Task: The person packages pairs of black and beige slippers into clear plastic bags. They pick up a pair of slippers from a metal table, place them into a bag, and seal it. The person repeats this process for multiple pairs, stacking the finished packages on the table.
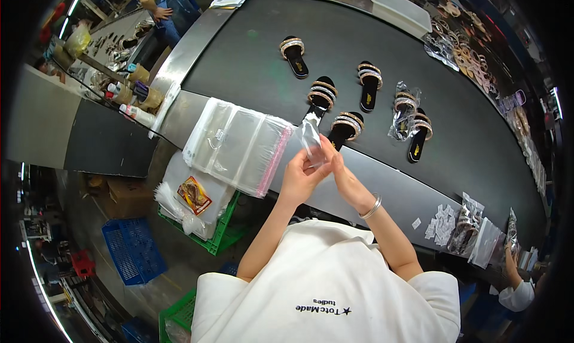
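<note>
In front of my body my left hand [302, 174] pinches a clear plastic bag [311, 141] upright. Against its other side my right hand [349, 184], with a silver bangle at the wrist, presses its fingers on the bag near its lower end. Just beyond lies a black slide sandal [323, 92] with glittery straps, its heel part overlapped by the bag. A second slide sandal [347, 126] sits right of the bag, partly behind my right hand. More lie farther off: one sandal [293, 55], another [370, 84], a bagged sandal [403, 113] and an unwrapped one [420, 133].
A stack of clear bags [236, 142] overhangs the metal edge of the dark conveyor belt [251, 62] at left, above a green crate [218, 241]. Small white tags [442, 223] and bagged goods [465, 229] lie at right. A co-worker's arm [512, 265] is beyond them.
</note>
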Motion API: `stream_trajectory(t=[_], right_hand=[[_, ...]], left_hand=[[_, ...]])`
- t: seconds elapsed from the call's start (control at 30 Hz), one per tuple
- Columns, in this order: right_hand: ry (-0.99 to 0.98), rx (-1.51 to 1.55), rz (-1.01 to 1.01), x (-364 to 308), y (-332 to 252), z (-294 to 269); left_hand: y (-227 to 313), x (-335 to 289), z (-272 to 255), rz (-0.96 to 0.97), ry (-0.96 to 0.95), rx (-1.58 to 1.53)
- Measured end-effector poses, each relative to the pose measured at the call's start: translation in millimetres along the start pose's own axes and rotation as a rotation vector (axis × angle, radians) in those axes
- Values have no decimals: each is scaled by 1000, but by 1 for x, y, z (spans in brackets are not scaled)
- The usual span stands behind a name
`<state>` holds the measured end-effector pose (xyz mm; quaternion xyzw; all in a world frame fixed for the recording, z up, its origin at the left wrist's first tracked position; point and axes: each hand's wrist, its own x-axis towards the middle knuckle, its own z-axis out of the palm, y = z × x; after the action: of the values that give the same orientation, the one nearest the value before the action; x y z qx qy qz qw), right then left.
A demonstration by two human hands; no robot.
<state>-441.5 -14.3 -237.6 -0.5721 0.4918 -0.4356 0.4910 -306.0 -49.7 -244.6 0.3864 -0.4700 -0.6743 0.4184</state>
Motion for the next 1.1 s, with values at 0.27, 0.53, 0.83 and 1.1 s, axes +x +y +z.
stream_trajectory(t=[0.27,0.53,0.83,1.1], right_hand=[[261,-305,-10,-15,-4,-5],[395,262,79,-1,38,0],[290,365,82,0,38,-9],[268,-299,-177,1,24,-3]], left_hand=[[-21,-1,-16,-70,68,-29],[-25,-6,-31,-84,130,-495],[10,-9,-31,285,160,677],[-14,-1,-22,-33,12,237]])
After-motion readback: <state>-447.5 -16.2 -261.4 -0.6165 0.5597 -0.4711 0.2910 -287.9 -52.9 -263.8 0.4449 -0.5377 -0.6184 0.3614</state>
